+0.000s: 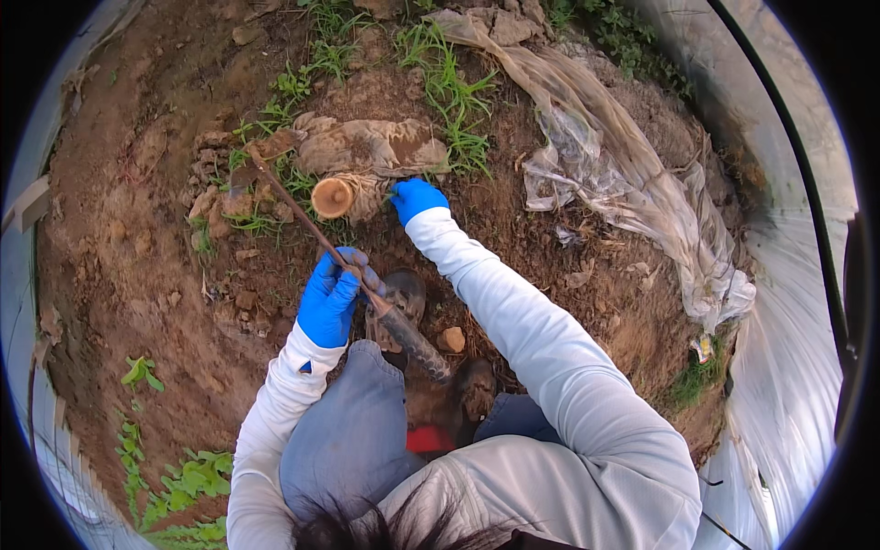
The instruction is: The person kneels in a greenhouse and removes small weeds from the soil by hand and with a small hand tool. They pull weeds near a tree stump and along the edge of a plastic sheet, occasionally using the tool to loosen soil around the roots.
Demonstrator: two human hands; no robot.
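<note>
My left hand, in a blue glove, is closed around the metal shank of a long-necked hand hoe. Its dark, worn handle points down past my knee, and its muddy blade end rests up near the grass clumps. My right hand, gloved in blue too, has its fingertips pinched at a bit of green grass beside a dirty cloth-like bundle. Just left of that hand lies a round tan object, like a cup or wooden end, with wrinkled, soiled material behind it. Whether the two are joined cannot be told.
Grass tufts grow beyond the bundle. Crumpled plastic sheeting runs down the right, near a plastic film wall. A stone lies between my shoes. Leafy plants grow at lower left.
</note>
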